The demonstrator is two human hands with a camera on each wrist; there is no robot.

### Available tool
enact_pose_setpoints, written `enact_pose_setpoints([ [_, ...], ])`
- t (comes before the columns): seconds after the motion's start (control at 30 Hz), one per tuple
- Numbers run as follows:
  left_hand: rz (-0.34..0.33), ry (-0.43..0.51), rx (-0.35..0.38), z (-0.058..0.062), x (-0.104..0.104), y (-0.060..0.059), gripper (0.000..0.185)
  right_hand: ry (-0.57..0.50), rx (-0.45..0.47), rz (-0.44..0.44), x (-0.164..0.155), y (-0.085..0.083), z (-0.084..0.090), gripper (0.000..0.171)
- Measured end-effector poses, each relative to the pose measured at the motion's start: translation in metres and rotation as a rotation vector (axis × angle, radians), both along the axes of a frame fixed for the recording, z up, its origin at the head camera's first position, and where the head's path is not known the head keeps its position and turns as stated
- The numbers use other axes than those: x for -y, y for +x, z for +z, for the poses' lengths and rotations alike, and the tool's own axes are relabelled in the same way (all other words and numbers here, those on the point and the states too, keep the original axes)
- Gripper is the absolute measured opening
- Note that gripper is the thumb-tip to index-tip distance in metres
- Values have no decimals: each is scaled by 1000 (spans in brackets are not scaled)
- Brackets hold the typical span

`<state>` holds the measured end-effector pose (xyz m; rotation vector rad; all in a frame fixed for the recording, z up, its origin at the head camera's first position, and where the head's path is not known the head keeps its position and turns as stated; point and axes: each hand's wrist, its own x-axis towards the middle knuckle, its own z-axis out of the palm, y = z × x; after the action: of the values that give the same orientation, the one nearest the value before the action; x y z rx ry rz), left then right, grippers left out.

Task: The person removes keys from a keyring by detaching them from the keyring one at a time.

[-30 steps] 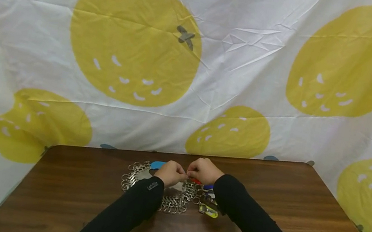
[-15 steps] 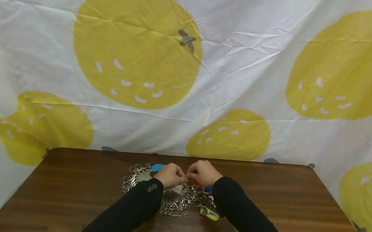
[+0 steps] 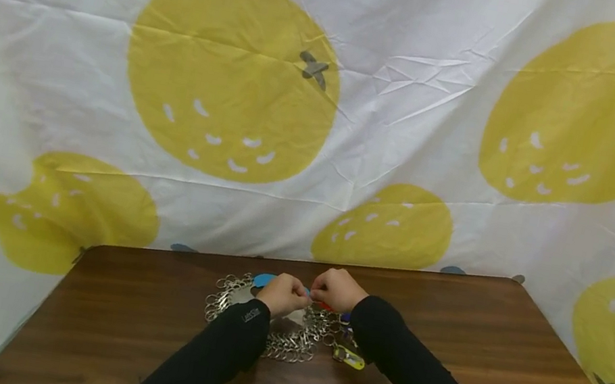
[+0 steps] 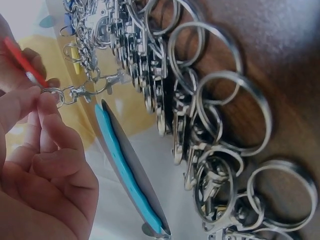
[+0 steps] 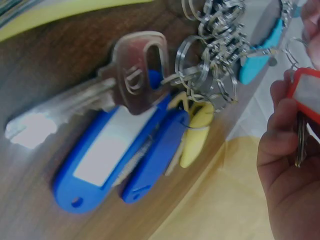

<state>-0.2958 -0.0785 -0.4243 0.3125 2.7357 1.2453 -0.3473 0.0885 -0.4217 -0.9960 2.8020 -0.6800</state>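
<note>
In the head view, my left hand [image 3: 283, 295] and right hand [image 3: 338, 289] meet over a round metal holder hung with several swivel clasps [image 3: 289, 348]. My left thumb and fingertips pinch a split key ring [image 4: 61, 96], which hangs from one clasp [image 4: 95, 89]. My right hand holds a red key tag [image 5: 308, 92] close against that ring. A key [image 5: 301, 142], seen edge-on, is with the red tag. The left wrist view shows the tag and ring near each other; whether they are linked is hidden by the fingertips.
Blue key tags [image 5: 116, 145], a yellow tag [image 5: 198, 137] and a loose-hanging key [image 5: 135, 75] lie right of the holder. Another yellow tag [image 3: 349, 358] is nearer the front. A light-blue piece [image 3: 264, 280] stands at the holder's back. Behind the wooden table [image 3: 138, 313] hangs a patterned cloth [image 3: 229, 75].
The head view has tilted and shifted slightly. Both hands keep the same place over the holder, with their fingertips still together.
</note>
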Motion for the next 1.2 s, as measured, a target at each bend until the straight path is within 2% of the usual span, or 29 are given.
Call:
enact_pose_setpoints([
  [0.2, -23, 0, 22, -12, 2, 2, 20, 5, 22, -7, -1, 5, -10, 12],
  [0.37, -18, 7, 19, -12, -1, -2, 20, 24, -28, -35, -24, -1, 6, 12],
  [0.5, -11, -3, 24, -11, -2, -2, 18, 141, -132, -44, -59, -9, 14, 14],
  [0.57, -2, -3, 33, -11, -1, -3, 19, 222, -161, -77, -80, -10, 13, 14],
  [0.73, 38, 3, 63, -10, -2, -6, 15, 341, -147, -203, -124, -9, 5, 9],
  [0.83, 39, -8, 71, -8, -4, -7, 14, 388, -141, -261, -139, -7, 0, 11],
  [1.0, 48, -28, 55, -7, -4, -7, 15, 463, -180, -290, -145, -4, 0, 15],
  [1.13, 54, -24, 57, -10, -4, -7, 16, 495, -207, -306, -137, -2, 4, 14],
  [1.2, 49, -16, 55, -13, -3, -6, 16, 491, -253, -296, -129, -2, 4, 13],
])
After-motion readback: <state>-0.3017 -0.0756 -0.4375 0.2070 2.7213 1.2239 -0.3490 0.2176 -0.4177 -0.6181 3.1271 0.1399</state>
